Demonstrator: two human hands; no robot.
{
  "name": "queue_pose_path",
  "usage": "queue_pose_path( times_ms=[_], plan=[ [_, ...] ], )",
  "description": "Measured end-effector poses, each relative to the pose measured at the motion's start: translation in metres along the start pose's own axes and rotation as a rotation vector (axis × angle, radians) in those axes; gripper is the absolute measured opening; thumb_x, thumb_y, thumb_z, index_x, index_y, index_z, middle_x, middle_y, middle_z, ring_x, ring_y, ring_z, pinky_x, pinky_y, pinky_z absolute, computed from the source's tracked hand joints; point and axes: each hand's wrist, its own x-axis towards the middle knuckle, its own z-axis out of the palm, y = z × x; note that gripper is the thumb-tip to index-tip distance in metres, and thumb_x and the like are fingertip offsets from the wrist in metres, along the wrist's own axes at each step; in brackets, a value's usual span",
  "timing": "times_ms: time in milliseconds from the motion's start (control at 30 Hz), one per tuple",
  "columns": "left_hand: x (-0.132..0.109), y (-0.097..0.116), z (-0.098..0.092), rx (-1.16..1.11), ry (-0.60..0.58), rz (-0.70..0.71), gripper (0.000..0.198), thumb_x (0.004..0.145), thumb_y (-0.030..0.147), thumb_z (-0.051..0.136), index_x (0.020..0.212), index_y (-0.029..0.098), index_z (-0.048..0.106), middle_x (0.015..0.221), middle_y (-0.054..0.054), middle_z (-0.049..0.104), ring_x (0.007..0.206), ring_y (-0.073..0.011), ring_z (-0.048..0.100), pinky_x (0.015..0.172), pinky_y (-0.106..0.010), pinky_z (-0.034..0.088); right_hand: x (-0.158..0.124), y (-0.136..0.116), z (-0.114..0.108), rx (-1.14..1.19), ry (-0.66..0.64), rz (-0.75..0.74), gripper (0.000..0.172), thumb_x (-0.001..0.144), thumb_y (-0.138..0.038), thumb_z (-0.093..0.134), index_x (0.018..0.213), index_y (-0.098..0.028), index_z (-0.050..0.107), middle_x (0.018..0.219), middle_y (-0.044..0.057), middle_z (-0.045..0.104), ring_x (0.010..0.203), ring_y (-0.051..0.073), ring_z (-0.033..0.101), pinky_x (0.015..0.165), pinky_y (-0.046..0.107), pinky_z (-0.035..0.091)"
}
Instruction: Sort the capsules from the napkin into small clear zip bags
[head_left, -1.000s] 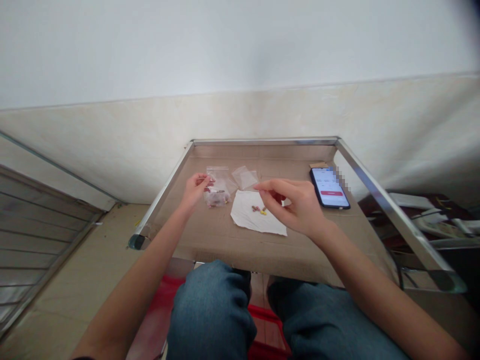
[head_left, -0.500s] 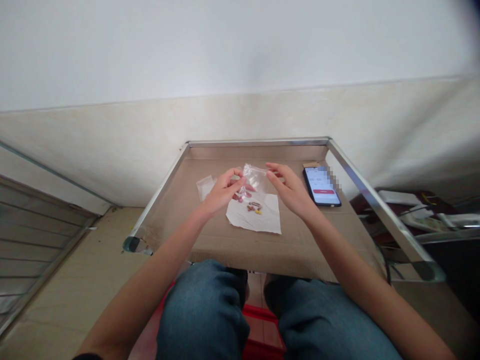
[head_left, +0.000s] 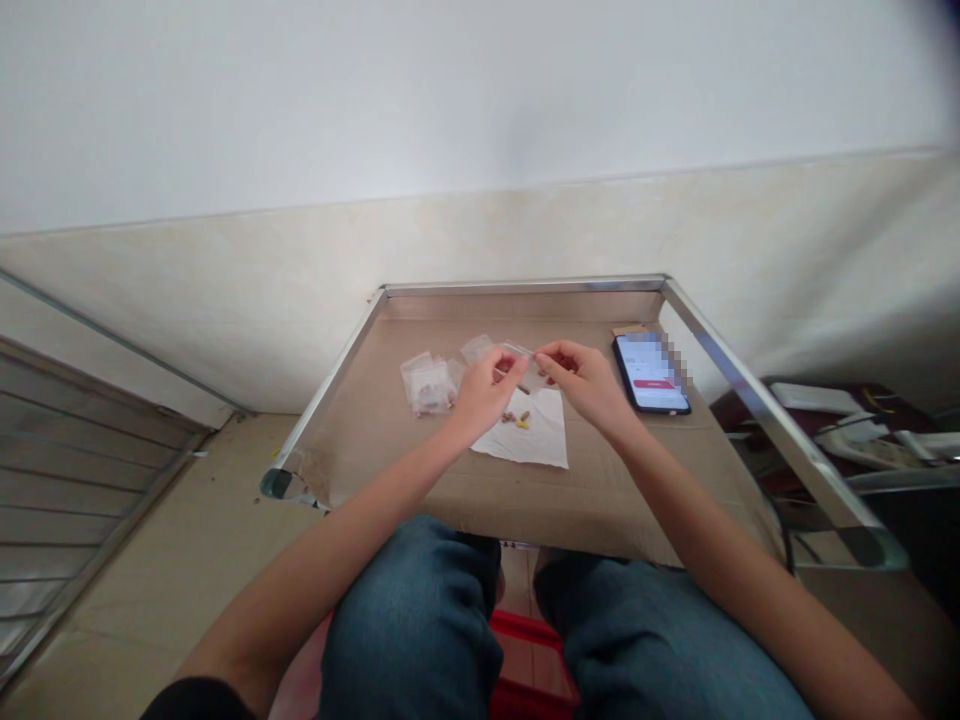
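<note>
My left hand and my right hand are close together above the board, each pinching the upper edge of a small clear plastic bag. What the bag contains, if anything, is hard to make out. Below it lies a piece of white paper, partly covered by my left hand. On the paper are several small pills, brownish and yellow, some of which look like capsules. Left of my left hand, more clear bags lie overlapping, with small items inside. Another clear bag shows just behind that hand.
A phone with a lit screen lies at the right of the cardboard-covered tabletop. A metal rail frames the top against the wall. My knees are under the front edge. Cluttered items stand beyond the right rail.
My right hand's fingers have closed onto the bag's edge, and my left hand has moved right, nearer to it. The bags at the left are more exposed. The view has shifted slightly.
</note>
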Motion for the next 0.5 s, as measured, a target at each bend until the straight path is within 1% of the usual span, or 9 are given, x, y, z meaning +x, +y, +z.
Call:
queue_pose_path(
  times_ms=[67, 167, 267, 367, 500],
  plan=[
    [0.000, 0.001, 0.009, -0.081, -0.055, -0.048, 0.036, 0.081, 0.049, 0.040, 0.076, 0.016, 0.054, 0.069, -0.003, 0.057, 0.057, -0.0096, 0.052, 0.054, -0.023, 0.041, -0.002, -0.002, 0.002, 0.003, -0.038, -0.001, 0.028, 0.078, -0.037, 0.048, 0.082, -0.014, 0.065, 0.067, 0.004, 0.064, 0.058, 0.012, 0.055, 0.054, 0.024, 0.039],
    [-0.001, 0.000, 0.016, -0.154, -0.028, -0.085, 0.038, 0.082, 0.050, 0.039, 0.073, 0.015, 0.052, 0.066, -0.003, 0.056, 0.055, -0.0094, 0.052, 0.051, -0.022, 0.041, -0.004, -0.007, 0.004, 0.008, -0.077, -0.009, 0.028, 0.078, -0.034, 0.047, 0.084, -0.015, 0.067, 0.069, 0.004, 0.065, 0.059, 0.012, 0.056, 0.055, 0.023, 0.040],
    [-0.002, -0.003, 0.015, -0.161, -0.004, -0.094, 0.035, 0.082, 0.046, 0.039, 0.073, 0.015, 0.052, 0.066, -0.003, 0.057, 0.055, -0.0086, 0.052, 0.050, -0.021, 0.041, -0.005, -0.009, 0.005, 0.011, -0.097, -0.010, 0.026, 0.076, -0.031, 0.049, 0.084, -0.015, 0.068, 0.072, 0.004, 0.067, 0.061, 0.012, 0.056, 0.056, 0.023, 0.040],
    [-0.003, -0.006, 0.013, -0.197, -0.035, -0.121, 0.032, 0.083, 0.044, 0.039, 0.076, 0.016, 0.051, 0.067, -0.002, 0.056, 0.054, -0.0078, 0.052, 0.048, -0.019, 0.040, -0.004, -0.007, 0.006, 0.011, -0.090, 0.002, 0.026, 0.075, -0.031, 0.050, 0.084, -0.015, 0.069, 0.073, 0.005, 0.067, 0.062, 0.012, 0.057, 0.056, 0.024, 0.040],
    [-0.003, -0.009, 0.011, -0.268, -0.076, -0.110, 0.029, 0.083, 0.042, 0.040, 0.077, 0.016, 0.050, 0.068, -0.001, 0.055, 0.054, -0.0068, 0.051, 0.049, -0.018, 0.041, -0.003, -0.005, 0.006, 0.015, -0.081, 0.015, 0.028, 0.074, -0.033, 0.052, 0.087, -0.014, 0.068, 0.074, 0.006, 0.067, 0.062, 0.013, 0.058, 0.058, 0.025, 0.042]
  ],
)
